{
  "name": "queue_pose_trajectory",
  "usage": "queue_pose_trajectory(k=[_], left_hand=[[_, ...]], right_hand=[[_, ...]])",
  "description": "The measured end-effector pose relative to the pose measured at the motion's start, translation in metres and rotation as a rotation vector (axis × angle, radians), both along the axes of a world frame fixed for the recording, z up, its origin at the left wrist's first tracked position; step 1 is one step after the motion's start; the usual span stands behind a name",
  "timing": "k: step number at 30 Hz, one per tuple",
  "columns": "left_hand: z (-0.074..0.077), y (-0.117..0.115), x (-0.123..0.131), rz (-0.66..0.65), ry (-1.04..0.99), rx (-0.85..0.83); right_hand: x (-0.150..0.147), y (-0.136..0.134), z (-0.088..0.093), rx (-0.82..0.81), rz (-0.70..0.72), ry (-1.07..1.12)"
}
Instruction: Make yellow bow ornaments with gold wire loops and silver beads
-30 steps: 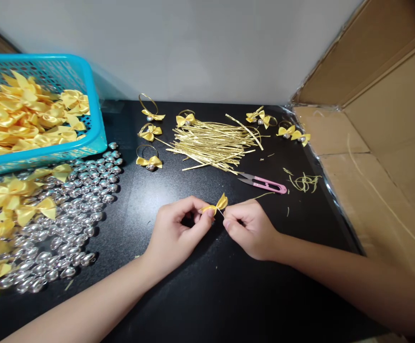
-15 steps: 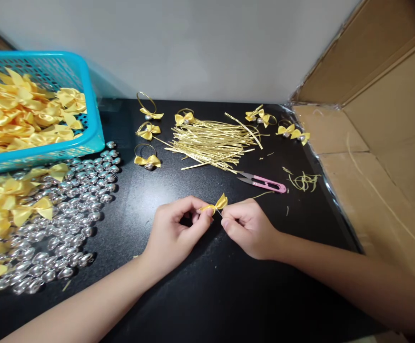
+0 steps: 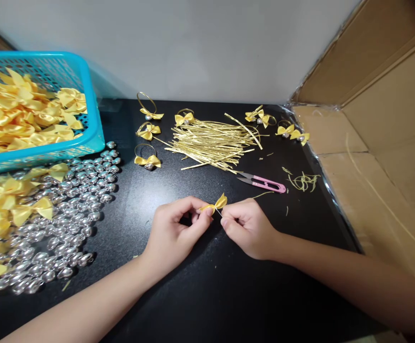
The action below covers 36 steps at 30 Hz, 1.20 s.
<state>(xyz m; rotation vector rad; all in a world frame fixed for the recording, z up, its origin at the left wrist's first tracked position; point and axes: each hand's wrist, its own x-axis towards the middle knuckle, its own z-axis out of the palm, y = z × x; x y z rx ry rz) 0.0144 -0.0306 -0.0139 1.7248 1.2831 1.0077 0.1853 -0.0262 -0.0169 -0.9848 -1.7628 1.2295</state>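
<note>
2 bare hands meet near the middle of the head camera's view, above a black, faintly speckled desk (image 3: 193, 300). The left hand (image 3: 175, 226) pinches a small yellow satin ribbon bow (image 3: 221, 202) between thumb and fingers; part of the bow is covered by them, while its right loop sticks out free toward the other hand. The right hand (image 3: 251, 229), curled with thumb pressed to the fingers, pinches a thin pale strand (image 3: 218, 212) that runs from the bow's middle. A yellowish thread (image 3: 263, 195) shows beyond the right hand's knuckles; whether it belongs to the same strand I cannot tell. Just beyond lie pink-handled metal thread snips (image 3: 266, 184), their blades pointing left, near a loose pile of shiny gold twist ties (image 3: 214, 143). To the right of the snips sits a small tangle of yellow-green thread scraps (image 3: 303, 181). Around the pile lie 8 yellow bows with silver beads (image 3: 148, 161): 3 at its left, 1 at its back edge and 4 at its right. At far left, a turquoise perforated plastic basket (image 3: 92, 116) holds many yellow ribbon bows (image 3: 25, 112); before it spread glossy silver beads (image 3: 65, 272), with several loose yellow bows (image 3: 43, 207) on top.
</note>
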Motion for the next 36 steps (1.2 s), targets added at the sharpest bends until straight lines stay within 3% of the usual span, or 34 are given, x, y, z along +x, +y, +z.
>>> queue_pose_trajectory(k=[12, 23, 36], left_hand=[[-0.0019, -0.0008, -0.0008, -0.005, 0.03, 0.04], [-0.0022, -0.0035, -0.0017, -0.088, 0.112, 0.255], [-0.0065, -0.0068, -0.0043, -0.107, 0.117, 0.437]], right_hand=[[-0.0007, -0.0016, -0.0002, -0.004, -0.029, -0.045], [-0.0028, -0.0033, -0.0009, 0.043, -0.062, -0.06], [-0.0024, -0.009, -0.0032, 0.259, -0.114, -0.142]])
